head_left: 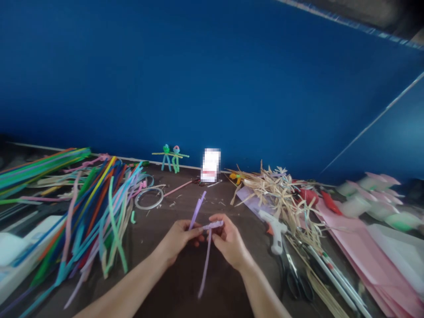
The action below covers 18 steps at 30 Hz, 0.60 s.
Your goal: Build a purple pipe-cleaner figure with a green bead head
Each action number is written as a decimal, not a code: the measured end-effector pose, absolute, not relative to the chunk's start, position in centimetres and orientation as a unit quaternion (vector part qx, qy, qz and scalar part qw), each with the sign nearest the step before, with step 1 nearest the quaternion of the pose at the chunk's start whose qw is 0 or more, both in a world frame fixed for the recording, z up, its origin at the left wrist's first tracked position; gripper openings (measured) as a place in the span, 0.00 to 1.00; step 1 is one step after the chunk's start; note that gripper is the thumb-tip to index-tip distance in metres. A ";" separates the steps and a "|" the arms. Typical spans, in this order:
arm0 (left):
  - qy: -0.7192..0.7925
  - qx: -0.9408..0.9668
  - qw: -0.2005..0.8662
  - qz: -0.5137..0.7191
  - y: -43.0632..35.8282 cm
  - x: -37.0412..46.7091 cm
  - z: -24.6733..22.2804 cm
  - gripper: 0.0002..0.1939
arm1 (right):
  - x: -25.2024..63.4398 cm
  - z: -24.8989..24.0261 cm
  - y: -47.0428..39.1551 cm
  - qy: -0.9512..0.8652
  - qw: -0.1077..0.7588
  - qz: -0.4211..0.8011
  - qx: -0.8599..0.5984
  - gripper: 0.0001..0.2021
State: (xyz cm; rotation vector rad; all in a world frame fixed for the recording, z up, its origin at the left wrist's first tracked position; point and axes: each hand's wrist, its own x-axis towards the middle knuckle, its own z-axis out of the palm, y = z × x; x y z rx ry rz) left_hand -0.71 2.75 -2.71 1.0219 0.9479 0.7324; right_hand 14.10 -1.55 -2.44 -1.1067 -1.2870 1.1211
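Between my two hands is a purple pipe cleaner [206, 260], its middle wound into a thick twisted piece. My left hand [181, 238] pinches it at the left, where two straight ends stick up past the fingers. My right hand [228, 240] grips the twisted part at its right end with thumb and fingers. One long loose end hangs down between the hands toward the near side of the table. Parts of the fingertips are hidden behind the twist.
Many coloured pipe cleaners [96, 212] lie at left, beside a tape roll [149, 206]. Two small pipe-cleaner figures [171, 158] stand by the blue wall. At right are a glue gun [275, 234], scissors [294, 276], dried straw strips [271, 185] and pink sheets [367, 265].
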 end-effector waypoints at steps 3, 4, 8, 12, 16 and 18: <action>0.426 0.455 0.708 0.332 2.7 -0.7 -2.9 0.11 | 14.0 -2.4 -1.6 -0.578 0.514 0.414 -0.480 0.15; 0.425 0.455 0.708 0.332 2.7 -0.6 -2.9 0.11 | 14.0 -2.4 -1.6 -0.584 0.512 0.402 -0.485 0.13; 0.425 0.454 0.710 0.332 2.7 -0.6 -3.0 0.10 | 13.9 -2.6 -1.7 -0.590 0.514 0.395 -0.482 0.12; 0.417 0.456 0.714 0.329 2.6 -0.6 -2.7 0.11 | 13.7 -2.9 -1.9 -0.593 0.525 0.386 -0.473 0.14; 0.420 0.458 0.714 0.323 2.5 -0.6 -2.3 0.11 | 13.6 -2.9 -2.0 -0.606 0.519 0.343 -0.496 0.13; 0.423 0.455 0.715 0.322 2.4 -0.6 -2.3 0.11 | 13.7 -2.8 -1.9 -0.608 0.510 0.335 -0.508 0.11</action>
